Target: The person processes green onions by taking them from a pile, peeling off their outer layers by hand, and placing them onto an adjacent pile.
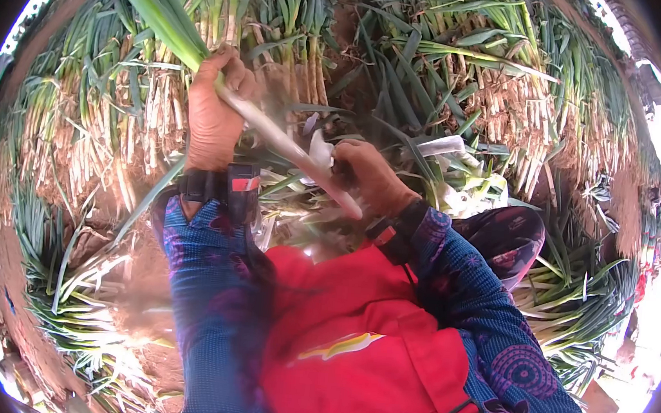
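Note:
A long leek [285, 146] slants across the upper middle, its green leaves to the upper left and its pale root end toward my lap. My left hand [215, 106] is closed round it where green turns to white. Close to the lower white part, my right hand [371, 172] has its fingers curled together on a whitish strip of peel [321, 150] beside the stalk. Whether the right fingers also touch the stalk is hard to tell.
Rows of leeks [143, 103] stand at the upper left, with more leeks [504, 104] at the upper right. Piles of leeks [84, 326] [581, 307] lie at both lower sides. Loose peelings [474, 184] lie beyond my right hand. A red apron [368, 320] covers my lap.

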Motion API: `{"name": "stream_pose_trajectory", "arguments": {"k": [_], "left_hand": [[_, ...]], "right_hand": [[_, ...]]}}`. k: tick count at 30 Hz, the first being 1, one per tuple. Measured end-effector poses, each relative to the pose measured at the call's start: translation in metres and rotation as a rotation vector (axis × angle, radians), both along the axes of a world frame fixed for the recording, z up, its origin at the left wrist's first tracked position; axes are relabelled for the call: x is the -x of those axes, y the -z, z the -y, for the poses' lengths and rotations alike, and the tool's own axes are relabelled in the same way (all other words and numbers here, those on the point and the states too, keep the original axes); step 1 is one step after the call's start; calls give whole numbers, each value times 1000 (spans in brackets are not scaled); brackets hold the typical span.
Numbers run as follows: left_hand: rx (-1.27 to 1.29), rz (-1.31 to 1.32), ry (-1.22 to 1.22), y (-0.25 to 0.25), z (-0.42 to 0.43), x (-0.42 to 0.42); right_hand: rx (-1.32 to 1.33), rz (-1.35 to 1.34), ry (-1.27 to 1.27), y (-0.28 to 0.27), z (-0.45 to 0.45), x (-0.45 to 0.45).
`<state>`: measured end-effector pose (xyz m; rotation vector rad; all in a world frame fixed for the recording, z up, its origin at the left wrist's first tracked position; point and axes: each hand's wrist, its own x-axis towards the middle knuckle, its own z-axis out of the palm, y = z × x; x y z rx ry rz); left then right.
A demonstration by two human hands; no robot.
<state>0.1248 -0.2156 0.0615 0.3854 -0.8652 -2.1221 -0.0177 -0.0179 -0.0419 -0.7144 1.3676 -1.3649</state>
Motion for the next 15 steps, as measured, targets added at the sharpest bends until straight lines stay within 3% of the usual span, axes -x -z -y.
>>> {"name": "stream_pose_trajectory", "arguments": {"k": [1,3,6,7,9,11,14,15], "left_hand": [[-16,-24,21,-1,0,-1],[-20,-66,62,-5,1,-4],[64,-148,86,-4,10,-10],[97,-176,82,-6,11,-13],[114,-225,106,-6,20,-20],[94,-257,102,-5,25,-26],[85,-233,85,-4,24,-23],[73,-224,81,-3,22,-21]], "right_hand": [[69,6,22,27,-5,5],[51,194,154,30,-11,9],[-219,738,486,15,-29,24],[-157,808,491,37,-45,42],[-8,596,720,65,-73,64],[68,781,1054,126,-105,116],[-161,809,760,112,-123,131],[-202,642,603,86,-111,116]]}}
